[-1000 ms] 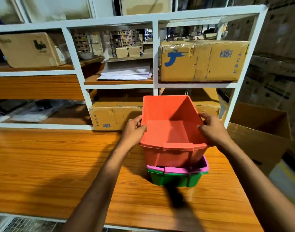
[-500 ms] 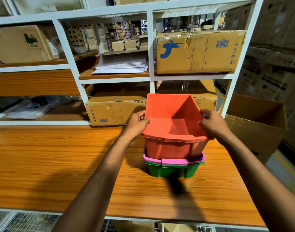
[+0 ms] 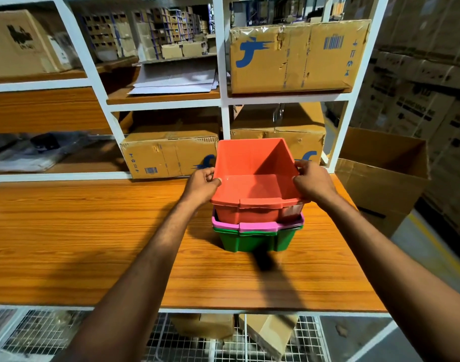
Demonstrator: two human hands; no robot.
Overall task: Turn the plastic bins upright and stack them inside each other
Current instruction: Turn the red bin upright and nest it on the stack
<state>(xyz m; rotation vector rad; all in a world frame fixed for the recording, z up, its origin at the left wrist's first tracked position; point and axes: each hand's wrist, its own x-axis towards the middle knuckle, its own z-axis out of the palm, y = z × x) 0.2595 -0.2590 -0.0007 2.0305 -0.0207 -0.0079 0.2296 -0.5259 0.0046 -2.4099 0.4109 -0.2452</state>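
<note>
Three plastic bins stand upright, nested on the wooden shelf [image 3: 93,231]. The green bin [image 3: 255,241] is at the bottom, with the pink bin [image 3: 257,226] inside it showing only its rim. The orange bin [image 3: 252,163] sits in the pink one, most of its body above the pink rim. My left hand [image 3: 201,182] grips the orange bin's left rim. My right hand [image 3: 312,180] grips its right rim.
White shelf uprights [image 3: 225,116] rise just behind the bins. Cardboard boxes [image 3: 168,155] fill the compartments behind, and a large taped box [image 3: 297,56] sits on the upper shelf. An open cardboard box [image 3: 383,173] stands to the right. Wire mesh [image 3: 171,340] lies below the shelf's front edge.
The orange bin has sunk lower into the pink bin, held by both hands throughout. The view has shifted upward a little.
</note>
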